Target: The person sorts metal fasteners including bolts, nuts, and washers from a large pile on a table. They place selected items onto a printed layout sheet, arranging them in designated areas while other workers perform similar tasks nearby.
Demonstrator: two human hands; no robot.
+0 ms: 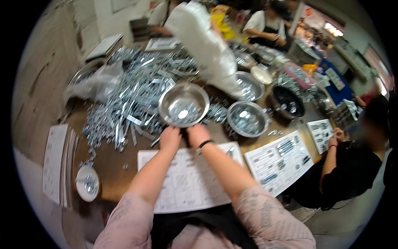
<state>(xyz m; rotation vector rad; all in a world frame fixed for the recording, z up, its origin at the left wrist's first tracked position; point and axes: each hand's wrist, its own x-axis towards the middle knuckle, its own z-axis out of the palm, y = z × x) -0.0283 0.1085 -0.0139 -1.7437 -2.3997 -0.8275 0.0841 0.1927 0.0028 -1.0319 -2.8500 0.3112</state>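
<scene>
A round stainless steel bowl (183,93) is in front of me, with small shiny metal pieces (182,113) at its bottom. At its near rim, my left hand (170,139) is closed on the left side and my right hand (198,135), wearing a dark wristband, on the right. The fingertips are blurred and partly hidden under the rim. Beneath my forearms lies a white printed sheet (186,182). To the left and behind the bowl spreads a big heap of loose metal strips and small parts (137,91).
More bowls of parts, one steel (247,119) and one black (287,103), stand to the right. A white sack (203,45) leans over the heap. A small white dish (87,184) and stacked sheets (58,164) are at left. A co-worker (352,162) sits at right; others are across the table.
</scene>
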